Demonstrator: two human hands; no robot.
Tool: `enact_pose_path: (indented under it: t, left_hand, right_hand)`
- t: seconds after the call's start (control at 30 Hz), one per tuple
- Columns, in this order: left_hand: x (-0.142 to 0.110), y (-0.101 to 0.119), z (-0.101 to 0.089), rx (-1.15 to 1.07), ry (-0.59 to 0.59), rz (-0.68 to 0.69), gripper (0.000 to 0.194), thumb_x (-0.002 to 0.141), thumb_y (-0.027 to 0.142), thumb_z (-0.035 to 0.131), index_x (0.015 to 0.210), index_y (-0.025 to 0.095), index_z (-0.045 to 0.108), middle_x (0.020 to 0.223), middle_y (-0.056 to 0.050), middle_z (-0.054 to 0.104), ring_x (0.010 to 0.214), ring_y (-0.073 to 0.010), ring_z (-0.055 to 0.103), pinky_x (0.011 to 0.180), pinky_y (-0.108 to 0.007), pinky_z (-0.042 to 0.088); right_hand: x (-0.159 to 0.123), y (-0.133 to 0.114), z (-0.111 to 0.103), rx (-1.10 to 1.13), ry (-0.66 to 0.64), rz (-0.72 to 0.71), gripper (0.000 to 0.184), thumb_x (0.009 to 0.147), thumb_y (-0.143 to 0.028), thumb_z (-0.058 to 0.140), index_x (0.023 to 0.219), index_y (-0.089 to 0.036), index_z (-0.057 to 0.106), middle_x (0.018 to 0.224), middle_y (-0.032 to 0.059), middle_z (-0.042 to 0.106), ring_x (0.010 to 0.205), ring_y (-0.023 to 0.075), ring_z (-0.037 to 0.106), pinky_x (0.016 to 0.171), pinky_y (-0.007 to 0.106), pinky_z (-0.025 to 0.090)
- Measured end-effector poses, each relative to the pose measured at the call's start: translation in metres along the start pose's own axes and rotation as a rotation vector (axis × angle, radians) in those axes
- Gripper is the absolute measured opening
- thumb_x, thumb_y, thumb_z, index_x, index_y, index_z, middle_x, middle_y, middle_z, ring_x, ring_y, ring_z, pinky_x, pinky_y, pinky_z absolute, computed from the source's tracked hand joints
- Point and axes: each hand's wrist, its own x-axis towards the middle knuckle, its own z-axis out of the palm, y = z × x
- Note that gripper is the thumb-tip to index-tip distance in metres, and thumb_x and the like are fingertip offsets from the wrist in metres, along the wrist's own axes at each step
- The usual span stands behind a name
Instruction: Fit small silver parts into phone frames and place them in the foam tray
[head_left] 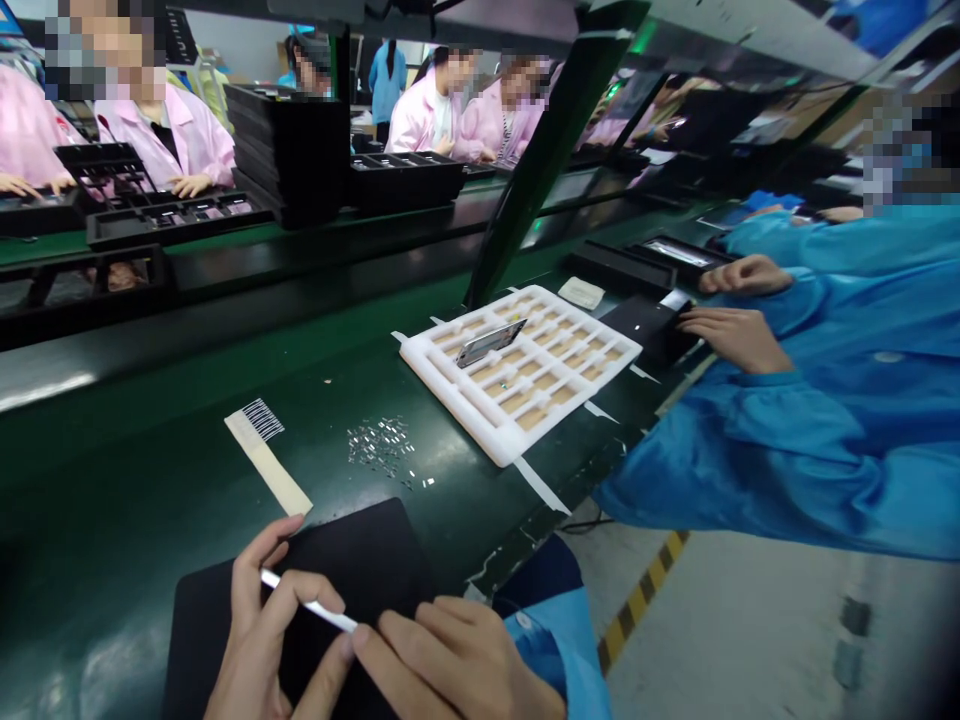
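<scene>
**Two hands are pinching a white stick over a black mat**

At the lower left, the person's left hand (255, 630) is pinching a white stick (307, 606) between thumb and fingers, just above a black mat (375, 550) lying on the green surface (127, 450). The right hand (450, 665) is pressing in against the left, its fingers covering the stick's far end, so I cannot tell whether it is gripping the stick. The bottom edge of the view is cutting off both hands, and they are hiding much of the mat.

Above the mat, a barcode strip (266, 450) is lying on the surface, with small shiny pieces (381, 445) scattered just to its right, too small to make out. Further right, a white foam tray (480, 425) is holding a flat metal-edged piece (491, 343) tilted across its pockets. Beyond the tray, a co-worker's hand (731, 338) in a blue sleeve is resting on a black pad (645, 330).

Across the far side, a stack of black trays (289, 150) is standing beside a person in a pink coat (180, 145), and the glare and the green post are obscuring parts of that row.
</scene>
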Motion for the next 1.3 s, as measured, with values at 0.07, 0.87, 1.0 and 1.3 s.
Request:
enact_pose_path:
  t: [0.07,0.87,1.0,1.3]
  left_hand:
    - [0.000,-0.002,0.000,0.005,0.003,0.016,0.010,0.103,0.033,0.057,0.095,0.029,0.061,0.155,-0.006,0.042,0.152,-0.0328,0.041,0.119,-0.060,0.039]
    - [0.039,-0.028,-0.034,0.112,-0.133,0.487,0.019,0.100,0.025,0.075,0.116,0.035,0.072,0.102,0.004,0.080,0.097,-0.0154,0.075,0.087,-0.022,0.059]
    - [0.033,-0.023,-0.039,0.088,-0.206,0.378,0.015,0.101,0.031,0.074,0.116,0.035,0.072,0.103,0.004,0.080,0.094,-0.0136,0.078,0.081,-0.016,0.061]
    - [0.023,-0.035,-0.045,0.115,-0.334,0.173,0.020,0.102,0.042,0.070,0.121,0.036,0.075,0.110,0.004,0.082,0.099,-0.0150,0.082,0.087,-0.012,0.061]
  right_hand:
    - [0.001,0.001,0.000,-0.001,0.009,-0.020,0.028,0.113,-0.011,0.050,0.112,-0.009,0.078,0.088,0.0054,0.084,0.055,0.0157,0.066,0.048,0.032,0.046]
    - [-0.006,0.011,0.008,0.593,0.119,0.541,0.022,0.107,-0.036,0.074,0.117,-0.017,0.080,0.086,0.0050,0.084,0.071,0.0159,0.080,0.069,0.022,0.061]
    - [0.001,0.013,0.003,0.852,0.026,0.756,0.022,0.099,-0.032,0.081,0.114,-0.017,0.083,0.080,0.0030,0.083,0.065,0.0141,0.077,0.064,0.020,0.059]
    - [0.010,0.017,0.003,1.131,-0.072,0.992,0.014,0.091,-0.027,0.082,0.099,-0.016,0.085,0.070,-0.0004,0.077,0.060,0.0117,0.067,0.059,0.021,0.053]
